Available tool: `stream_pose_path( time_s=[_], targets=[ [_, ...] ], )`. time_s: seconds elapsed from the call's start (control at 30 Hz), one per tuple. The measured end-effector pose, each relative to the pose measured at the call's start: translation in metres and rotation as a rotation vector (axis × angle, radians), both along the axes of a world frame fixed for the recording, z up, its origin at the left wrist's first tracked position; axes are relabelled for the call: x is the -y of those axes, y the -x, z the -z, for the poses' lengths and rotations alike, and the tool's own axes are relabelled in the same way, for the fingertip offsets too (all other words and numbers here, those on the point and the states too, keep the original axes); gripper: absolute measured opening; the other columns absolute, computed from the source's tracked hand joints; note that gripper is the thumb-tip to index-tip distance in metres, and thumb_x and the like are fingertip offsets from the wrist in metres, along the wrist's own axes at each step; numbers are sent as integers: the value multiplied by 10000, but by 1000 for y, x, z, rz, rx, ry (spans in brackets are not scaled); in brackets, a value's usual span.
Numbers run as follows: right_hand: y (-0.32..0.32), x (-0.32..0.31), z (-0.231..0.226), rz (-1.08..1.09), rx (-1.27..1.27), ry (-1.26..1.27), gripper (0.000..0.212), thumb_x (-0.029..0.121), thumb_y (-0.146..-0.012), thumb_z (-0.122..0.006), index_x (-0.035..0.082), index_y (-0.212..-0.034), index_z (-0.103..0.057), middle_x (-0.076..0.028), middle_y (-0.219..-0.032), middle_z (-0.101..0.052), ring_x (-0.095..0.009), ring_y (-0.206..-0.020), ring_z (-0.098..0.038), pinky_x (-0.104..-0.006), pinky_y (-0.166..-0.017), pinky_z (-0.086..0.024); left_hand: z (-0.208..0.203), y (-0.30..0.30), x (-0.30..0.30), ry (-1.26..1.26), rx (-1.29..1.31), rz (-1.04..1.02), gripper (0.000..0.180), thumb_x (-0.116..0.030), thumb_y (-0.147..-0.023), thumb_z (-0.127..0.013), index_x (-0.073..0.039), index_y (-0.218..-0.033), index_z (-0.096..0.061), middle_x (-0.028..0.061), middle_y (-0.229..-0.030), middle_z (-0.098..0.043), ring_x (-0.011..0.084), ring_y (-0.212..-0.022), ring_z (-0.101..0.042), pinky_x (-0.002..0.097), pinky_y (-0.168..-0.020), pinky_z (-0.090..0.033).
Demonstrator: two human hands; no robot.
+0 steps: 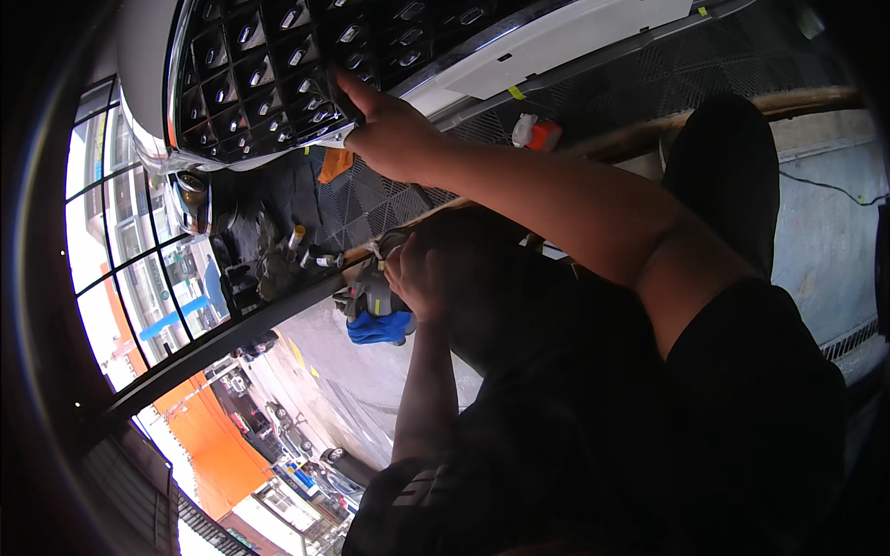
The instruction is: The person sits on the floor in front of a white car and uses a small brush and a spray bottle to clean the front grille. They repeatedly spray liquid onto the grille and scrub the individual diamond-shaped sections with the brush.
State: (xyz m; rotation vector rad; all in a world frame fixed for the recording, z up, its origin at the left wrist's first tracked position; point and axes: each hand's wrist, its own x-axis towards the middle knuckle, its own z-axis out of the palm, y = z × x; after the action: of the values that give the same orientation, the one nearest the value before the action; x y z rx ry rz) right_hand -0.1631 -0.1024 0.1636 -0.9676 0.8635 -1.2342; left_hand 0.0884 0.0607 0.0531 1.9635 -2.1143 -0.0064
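A car's black front grille, set with rows of small chrome pieces, fills the upper left. My right hand reaches across to its lower edge, index finger stretched along the grille and thumb below. Something dark lies between finger and thumb; I cannot make out what it is. Lower down, my left hand rests on my dark-clothed knee with its fingers spread. Beside it are a grey pouch-like item and a blue cloth.
Black grid matting lies under the car, with an orange cloth on it. A white-and-red container stands near the white bumper. Yellow-capped bottle and other items lie by a paned window. Outside, parked cars show.
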Motion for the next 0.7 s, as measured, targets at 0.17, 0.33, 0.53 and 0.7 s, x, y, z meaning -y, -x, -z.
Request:
stream_pose_path(
  time_s=[0.17,0.33,0.53,0.7],
  targets=[
    [-9,9,6,141,20,46,844,97,-881,-679,106,-1663,-362,-208,-1291,-699,-269,-1087,-714,-375,-944,-539,5,-6,-1,32,-28,8,504,-473,-968,-667,-166,-1367,-693,115,-1248,-634,363,-1228,-579,541,-1088,-405],
    [-16,9,-2,118,55,24,913,61,-881,-679,129,-1697,-278,-215,-1335,-687,-268,-1093,-715,-365,-948,-541,6,-5,4,10,-24,-33,508,-483,-962,-668,-180,-1369,-693,102,-1271,-634,356,-1246,-577,549,-1089,-408],
    [-11,-1,-13,89,232,13,905,50,-881,-683,185,-1688,-296,-222,-1296,-698,-285,-1056,-732,-401,-908,-555,9,-7,-1,18,-8,-43,526,-504,-954,-675,-192,-1377,-696,91,-1309,-624,352,-1281,-559,557,-1098,-403],
    [-32,20,20,189,-38,102,882,44,-889,-664,159,-1685,-301,-239,-1389,-646,-313,-1220,-687,-431,-1013,-530,8,-3,4,4,-50,-30,511,-458,-960,-674,-167,-1380,-687,110,-1303,-623,358,-1274,-556,549,-1106,-394]
  ],
)
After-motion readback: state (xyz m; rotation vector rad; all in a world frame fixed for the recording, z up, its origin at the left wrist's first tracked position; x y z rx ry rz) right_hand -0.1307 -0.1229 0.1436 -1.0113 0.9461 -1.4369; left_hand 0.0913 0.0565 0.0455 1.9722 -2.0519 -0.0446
